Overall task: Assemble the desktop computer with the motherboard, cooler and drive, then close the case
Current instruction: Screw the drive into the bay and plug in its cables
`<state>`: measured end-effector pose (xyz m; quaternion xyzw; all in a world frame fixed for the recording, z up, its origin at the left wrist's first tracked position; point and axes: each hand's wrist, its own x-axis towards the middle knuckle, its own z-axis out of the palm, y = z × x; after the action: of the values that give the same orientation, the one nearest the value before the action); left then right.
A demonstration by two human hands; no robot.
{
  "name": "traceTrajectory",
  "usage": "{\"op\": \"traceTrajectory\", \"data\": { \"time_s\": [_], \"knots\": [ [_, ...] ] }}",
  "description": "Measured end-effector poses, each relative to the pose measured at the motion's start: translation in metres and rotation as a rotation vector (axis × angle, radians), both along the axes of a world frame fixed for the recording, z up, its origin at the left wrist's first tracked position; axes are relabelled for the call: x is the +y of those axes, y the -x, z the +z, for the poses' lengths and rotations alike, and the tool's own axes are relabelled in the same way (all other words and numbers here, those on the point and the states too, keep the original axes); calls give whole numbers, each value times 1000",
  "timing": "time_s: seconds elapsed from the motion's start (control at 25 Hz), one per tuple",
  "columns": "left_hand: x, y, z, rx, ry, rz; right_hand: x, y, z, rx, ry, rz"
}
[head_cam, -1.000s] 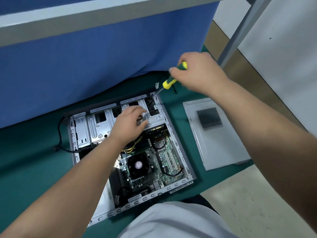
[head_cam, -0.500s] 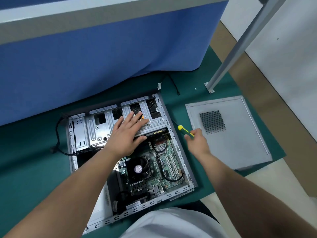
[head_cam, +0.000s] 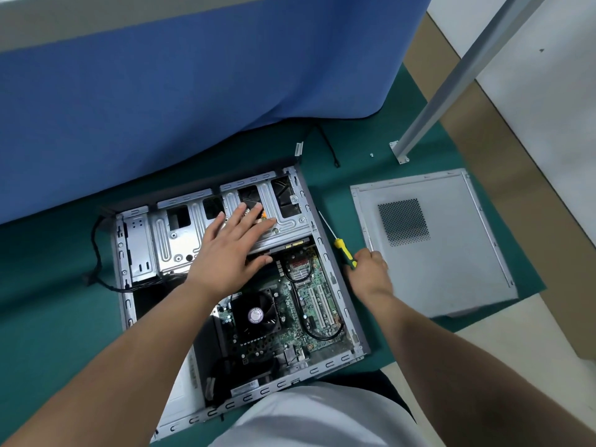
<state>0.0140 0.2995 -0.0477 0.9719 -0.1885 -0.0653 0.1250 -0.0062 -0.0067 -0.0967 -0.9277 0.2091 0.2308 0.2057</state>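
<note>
left hand: the left hand (head_cam: 237,243) lies flat on the drive cage (head_cam: 232,221) at the far end of the case (head_cam: 325,253), fingers straight and spread, thumb hanging over the cage's near edge; it looks to be pressing, and holds nothing. same spot as a second ago, but the fingers were curled then and are now flattened out
right hand: the right hand (head_cam: 367,272) is curled round the handle of the yellow screwdriver (head_cam: 343,248), low on the green mat (head_cam: 48,301) just right of the case wall; a second ago it held the tool up in the air beyond the far right corner of the case
screwdriver: shaft lies along the mat, tip pointing away, beside the case and not touching any screw that i can see
reading of change: tool brought down out of the work zone, so the driving at that corner seems finished; whether it is being laid down or just parked, cannot tell
motherboard: motherboard (head_cam: 309,301) seated in the case floor, cables looped over it
cooler: cooler (head_cam: 256,314) with its fan sits on the board, near middle
drive: under the cage and the left hand, mostly hidden
side panel: side panel (head_cam: 432,243) flat on the mat, right of the case, apart from it; case not closed
loose bits: one small screw (head_cam: 372,154) far on the mat near the metal post (head_cam: 451,85)
next, my guess: check the cage is firm, then fetch the panel
</note>
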Motion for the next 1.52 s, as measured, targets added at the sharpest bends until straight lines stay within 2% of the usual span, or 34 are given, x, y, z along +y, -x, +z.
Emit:
{"op": "traceTrajectory", "data": {
  "time_s": [0.16,0.28,0.32,0.4,0.48,0.52,0.6,0.68,0.76,0.8,0.88,1.04,1.12,1.2,1.28,1.32,1.4,1.48,1.52],
  "knots": [
    [-1,-2,9,60,50,9,-3,1,13,51,-72,-7],
    [4,4,25,152,312,116,-7,-4,38,23,-182,-47],
    [10,12,30,120,401,212,-7,-5,49,-26,-217,-52],
    [32,37,35,-64,480,490,-2,-6,72,-158,-286,-61],
    [56,67,37,-283,452,788,14,-2,93,-294,-361,-56],
    [66,80,36,-333,424,926,26,1,99,-348,-388,-16],
    [82,97,34,-241,448,1159,50,10,101,-390,-387,140],
    [93,104,32,4,624,1337,73,21,95,-352,-290,283],
    [97,105,32,201,857,1454,84,30,86,-353,-100,369],
    [99,105,32,239,948,1453,85,33,83,-375,-16,396],
    [99,104,32,184,1003,1391,86,34,80,-408,58,407],
    [92,107,39,-111,924,1285,88,34,78,-371,108,422],
    [80,114,46,-225,918,1166,88,33,81,-321,94,434],
    [65,122,54,-229,1026,1030,90,29,93,-282,55,435],
    [51,129,59,-159,1144,870,105,28,113,-316,-28,487],
    [46,132,60,-134,1151,778,118,29,124,-316,-153,513],
    [37,135,61,-132,1031,575,152,36,150,-169,-635,445],
    [28,139,59,-136,851,405,181,39,171,-25,-1184,243],
    [25,141,59,-119,792,366,187,37,179,15,-1379,101]
  ]
}}
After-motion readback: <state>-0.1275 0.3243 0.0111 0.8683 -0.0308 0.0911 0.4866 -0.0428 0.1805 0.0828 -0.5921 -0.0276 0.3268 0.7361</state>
